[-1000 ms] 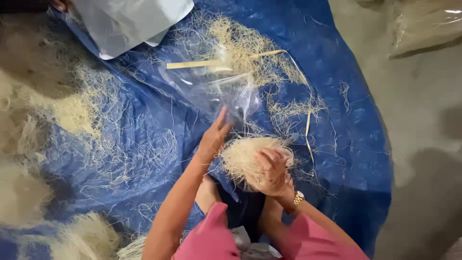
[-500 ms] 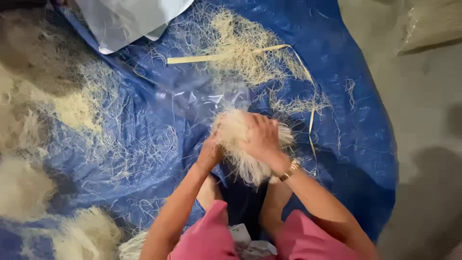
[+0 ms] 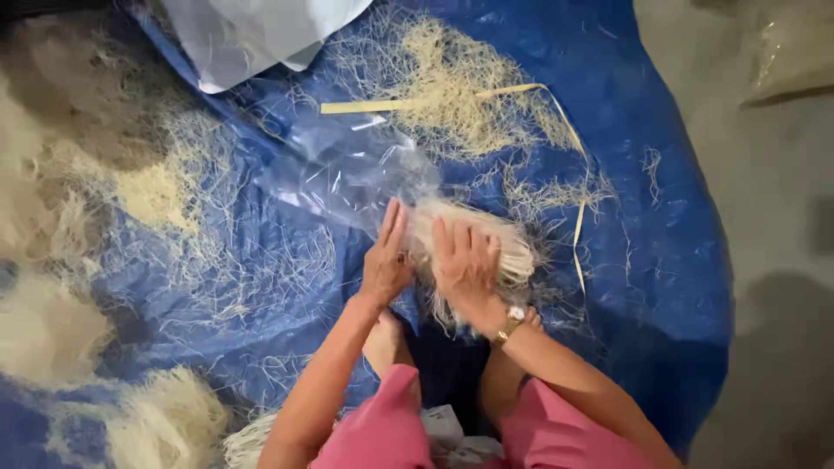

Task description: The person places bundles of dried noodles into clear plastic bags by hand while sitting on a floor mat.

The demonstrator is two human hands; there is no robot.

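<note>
Blue plastic tarp (image 3: 660,260) covers the floor beneath us, and we look straight down at it over pink-clad knees. At the far left, pale heaps of loose fibre (image 3: 52,321) lie over the tarp's edge, with thinner strands scattered across the blue. At the top left of centre sits a white plastic bag (image 3: 252,35), crumpled and unmarked. Just below it a clear plastic bag (image 3: 347,169) lies flat and shiny, reaching down to our hands. Our left hand (image 3: 387,256) rests open, fingers straight, against the left side of a pale noodle-like fibre bundle (image 3: 512,252) at the middle of the tarp. Our right hand (image 3: 465,265), a gold watch on its wrist, presses flat on top of the same bundle, so the two hands sit close together with the strands between and under them. Beyond lies another tangle of straw-coloured fibre (image 3: 452,87), crossed by a flat yellow strip (image 3: 382,106). Grey concrete floor (image 3: 773,217) borders the right side.
</note>
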